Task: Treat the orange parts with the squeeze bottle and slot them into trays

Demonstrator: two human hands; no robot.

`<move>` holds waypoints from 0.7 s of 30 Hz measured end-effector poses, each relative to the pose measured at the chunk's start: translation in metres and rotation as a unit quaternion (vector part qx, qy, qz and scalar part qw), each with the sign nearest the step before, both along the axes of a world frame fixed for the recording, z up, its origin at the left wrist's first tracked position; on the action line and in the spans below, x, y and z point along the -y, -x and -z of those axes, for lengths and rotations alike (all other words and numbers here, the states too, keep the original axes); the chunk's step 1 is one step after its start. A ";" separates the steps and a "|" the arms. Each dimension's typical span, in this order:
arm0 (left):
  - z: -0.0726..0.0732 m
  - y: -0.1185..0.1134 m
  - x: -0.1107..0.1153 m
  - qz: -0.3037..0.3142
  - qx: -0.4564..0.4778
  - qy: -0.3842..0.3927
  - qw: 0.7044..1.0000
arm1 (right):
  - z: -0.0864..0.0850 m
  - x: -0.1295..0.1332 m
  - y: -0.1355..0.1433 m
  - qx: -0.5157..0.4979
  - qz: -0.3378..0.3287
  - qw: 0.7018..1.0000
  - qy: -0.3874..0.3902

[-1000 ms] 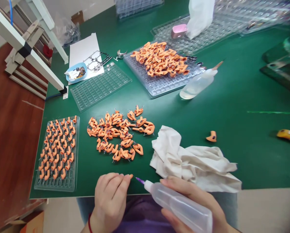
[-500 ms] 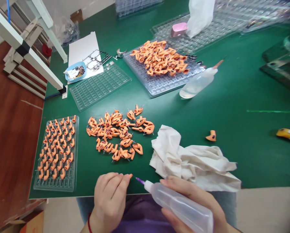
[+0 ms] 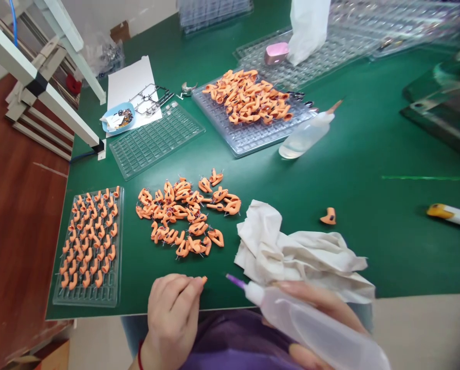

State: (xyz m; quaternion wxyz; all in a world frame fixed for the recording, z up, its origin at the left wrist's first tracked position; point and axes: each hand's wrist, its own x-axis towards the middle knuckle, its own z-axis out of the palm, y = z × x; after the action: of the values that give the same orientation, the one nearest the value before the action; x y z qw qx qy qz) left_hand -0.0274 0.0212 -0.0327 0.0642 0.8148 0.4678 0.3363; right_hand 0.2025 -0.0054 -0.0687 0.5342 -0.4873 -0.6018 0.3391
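Across the green table point(image 3: 368, 169) in front of me the work spreads out, biggest things first. Far off lies a clear tray point(image 3: 249, 131) heaped with orange parts, and nearer on my left a smaller tray point(image 3: 89, 295) holds more of them set in rows. An empty tray point(image 3: 156, 139) sits between those two. A crumpled white cloth point(image 3: 302, 252) lies just beyond my right hand, and a loose pile of orange parts point(image 3: 185, 216) lies beyond my left. A spare bottle point(image 3: 305, 136) rests on its side near the far tray, and one stray orange piece point(image 3: 329, 216) sits alone to the right of the cloth.

My right hand point(image 3: 322, 313) is wrapped around a soft plastic squeeze bottle point(image 3: 318, 334). Its long axis runs from lower right up to upper left, so the purple nozzle point(image 3: 235, 280) points across toward my left hand. My left hand point(image 3: 171, 313) is curled tight, thumb and forefinger pinching a small orange part point(image 3: 204, 279) at the table's near edge; only its tip shows past my fingertips.

What matters most is the gap between nozzle tip and pinched part: they are near but apart, almost level with each other, the part lying to the left of the nozzle and roughly on the line the bottle points along. Neither hand is touching the pile or the cloth, as far as I can tell.
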 end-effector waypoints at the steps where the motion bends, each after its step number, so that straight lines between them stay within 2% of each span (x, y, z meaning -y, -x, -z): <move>1: -0.002 -0.001 0.000 0.002 0.019 0.015 1.000 | -0.005 -0.002 0.001 -0.023 -0.018 0.999 -0.014; 5: -0.011 -0.012 0.003 0.023 0.100 0.053 0.993 | -0.013 -0.002 0.014 -0.041 -0.027 0.997 -0.058; 9: -0.016 -0.024 0.005 0.046 0.177 0.081 0.980 | -0.007 0.002 0.027 -0.099 -0.040 0.993 -0.046; 12: -0.016 -0.031 0.005 0.062 0.216 0.113 0.968 | -0.011 0.001 0.029 -0.141 -0.034 0.989 -0.037; 17: -0.015 -0.035 0.005 0.076 0.214 0.087 0.970 | -0.026 -0.002 0.029 -0.188 -0.022 0.981 0.042; 21: -0.017 -0.033 0.005 0.090 0.181 0.059 0.978 | -0.029 0.002 0.032 -0.258 -0.008 0.960 0.112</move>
State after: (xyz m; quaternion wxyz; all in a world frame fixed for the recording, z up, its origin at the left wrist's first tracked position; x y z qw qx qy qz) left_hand 0.0058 0.0163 -0.0159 0.2257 0.7740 0.3920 0.4430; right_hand 0.1708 -0.0070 -0.0400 0.6108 -0.4352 -0.4054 0.5227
